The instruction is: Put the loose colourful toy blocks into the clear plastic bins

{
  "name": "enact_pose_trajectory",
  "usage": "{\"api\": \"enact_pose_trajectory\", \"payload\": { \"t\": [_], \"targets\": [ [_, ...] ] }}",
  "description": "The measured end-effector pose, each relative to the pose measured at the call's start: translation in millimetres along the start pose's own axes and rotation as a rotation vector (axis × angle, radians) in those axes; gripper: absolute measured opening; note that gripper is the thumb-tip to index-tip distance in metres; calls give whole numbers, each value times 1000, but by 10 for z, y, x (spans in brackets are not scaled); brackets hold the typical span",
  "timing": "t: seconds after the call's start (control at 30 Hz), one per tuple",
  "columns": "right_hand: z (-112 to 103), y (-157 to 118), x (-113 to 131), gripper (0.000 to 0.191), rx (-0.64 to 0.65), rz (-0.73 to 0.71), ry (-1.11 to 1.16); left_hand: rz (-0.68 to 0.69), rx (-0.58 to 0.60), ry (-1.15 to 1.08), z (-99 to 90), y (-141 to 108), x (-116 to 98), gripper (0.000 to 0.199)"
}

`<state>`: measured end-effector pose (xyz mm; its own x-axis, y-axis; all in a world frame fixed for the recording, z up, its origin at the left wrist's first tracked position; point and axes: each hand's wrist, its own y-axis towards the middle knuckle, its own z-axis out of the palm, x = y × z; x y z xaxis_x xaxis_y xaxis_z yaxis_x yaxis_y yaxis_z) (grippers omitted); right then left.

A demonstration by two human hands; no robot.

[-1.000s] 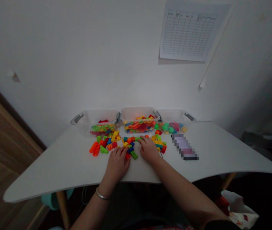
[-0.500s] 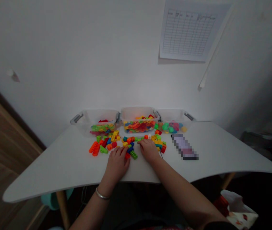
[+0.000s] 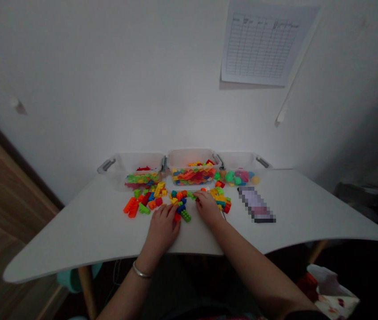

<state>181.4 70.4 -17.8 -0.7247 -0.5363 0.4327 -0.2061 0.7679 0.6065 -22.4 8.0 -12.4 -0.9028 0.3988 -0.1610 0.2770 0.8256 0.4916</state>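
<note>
Colourful toy bricks lie loose across the middle of the white table [image 3: 85, 226]. My left hand [image 3: 164, 222] rests low over the front of the pile, touching an orange-red brick [image 3: 177, 217], with a green brick [image 3: 185, 216] just to its right. Whether its fingers grip anything is hidden. My right hand [image 3: 208, 209] is at the right part of the pile, its fingers bent near small green bricks [image 3: 190, 195]; a bit of red shows under the fingertips. Yellow bricks [image 3: 217, 193] lie beside that hand, and orange bricks [image 3: 131, 207] lie at the far left.
Three clear bins stand along the wall: the left [image 3: 138, 160] and middle [image 3: 193, 155] hold bricks, the right [image 3: 242, 160] holds coloured balls. A blurred-out phone [image 3: 257, 205] lies at the right. A printed sheet [image 3: 262, 44] hangs on the wall.
My right hand's fingers have shifted slightly to the right and curled, and red now shows under them. My left hand has stayed in place.
</note>
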Motion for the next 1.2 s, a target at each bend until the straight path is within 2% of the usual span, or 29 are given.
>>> {"api": "enact_pose_trajectory", "payload": {
  "t": [0.2,0.33,0.43,0.53,0.63,0.7,0.8,0.9,1.07,1.2],
  "targets": [
    [2,-9,-8,28,16,-5,17,3,-4,-10,10,-2,5,43],
    [-57,52,16,25,-46,-4,97,8,-8,-8,15,-7,11,43],
    [-207,166,37,25,-162,41,117,-5,5,-2,15,-7,11,45],
    [-443,334,51,26,-274,63,86,-18,23,-7,17,-6,14,46],
    [-683,560,12,24,-343,65,38,-18,14,-17,24,-8,20,46],
    [-796,735,-56,26,-373,126,36,-16,0,-21,30,-12,21,46],
    [-871,974,-186,30,-379,228,51,-15,1,-14,35,-17,22,45],
    [-862,1112,-288,29,-333,288,0,-20,10,-5,35,-16,24,45],
    [-794,1093,-323,34,-171,337,-133,-7,27,3,31,-11,36,47],
    [-738,1004,-321,38,-156,275,-143,-1,19,-2,29,-15,38,46]
  ]
}}
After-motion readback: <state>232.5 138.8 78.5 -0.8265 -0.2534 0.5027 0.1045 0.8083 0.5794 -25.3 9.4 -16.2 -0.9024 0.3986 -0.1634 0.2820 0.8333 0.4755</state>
